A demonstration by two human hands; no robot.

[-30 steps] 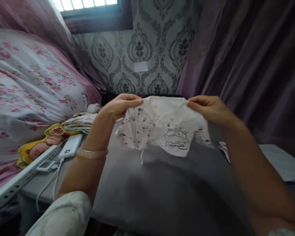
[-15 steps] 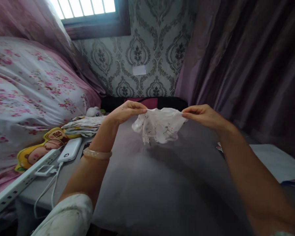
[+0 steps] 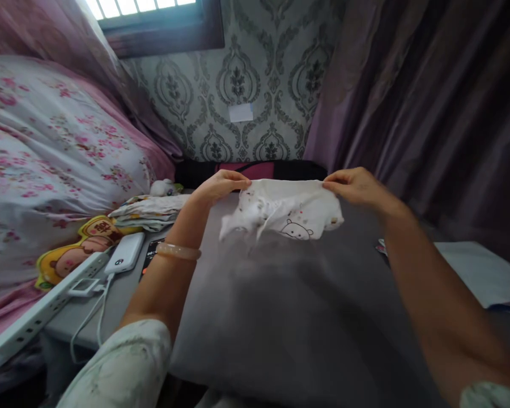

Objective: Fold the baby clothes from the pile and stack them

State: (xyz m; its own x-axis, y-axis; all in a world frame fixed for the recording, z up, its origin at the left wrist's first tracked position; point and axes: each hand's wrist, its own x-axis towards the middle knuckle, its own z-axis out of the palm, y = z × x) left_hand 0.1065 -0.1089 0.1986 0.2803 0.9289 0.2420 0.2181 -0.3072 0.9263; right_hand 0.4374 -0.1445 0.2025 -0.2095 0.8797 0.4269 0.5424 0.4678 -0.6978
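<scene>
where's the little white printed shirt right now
In the head view, the white shirt is near the centre, its upper edge held between the left hand and the right hand, over the grey surface.

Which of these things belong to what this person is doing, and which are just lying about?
Belonging to the job:
small white printed garment
left hand, pinching its top edge
right hand, pinching it opposite

Just lying about:
power strip
white device with cable
yellow cartoon cushion
heaped cloth
</scene>
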